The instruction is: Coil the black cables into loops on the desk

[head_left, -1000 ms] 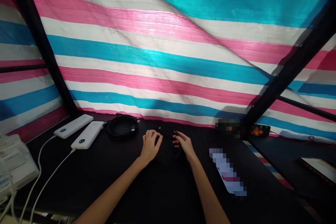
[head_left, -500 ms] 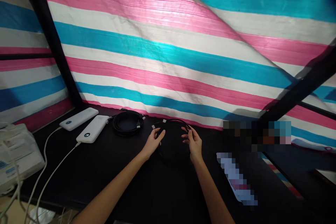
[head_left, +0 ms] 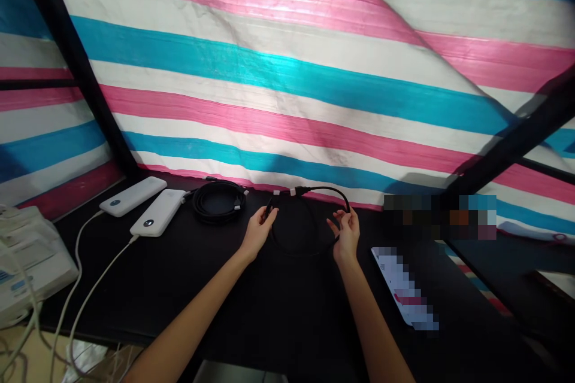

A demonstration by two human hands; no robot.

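A thin black cable (head_left: 330, 188) with light-coloured plugs hangs in a loop between my two hands, over the black table. My left hand (head_left: 259, 228) pinches it near one end, with a plug just above the fingertips. My right hand (head_left: 347, 234) grips the cable on the other side of the loop, the fingers partly curled. From there the free end arches up and to the left, its plug (head_left: 294, 191) pointing at the left hand. To the left lies a coiled black cable (head_left: 218, 202) with pale plugs.
Two white power banks (head_left: 157, 213) with white cords lie at the left. A white box-like thing (head_left: 33, 257) with cords sits at the far left edge. A phone (head_left: 402, 287), blurred out, lies right of my right arm. Striped tarp (head_left: 269, 84) hangs behind the table.
My right hand has moved a little to the right, away from the left. The loop is wider, and the cable's plug end now stretches leftward from the right hand. The view has tilted down slightly.
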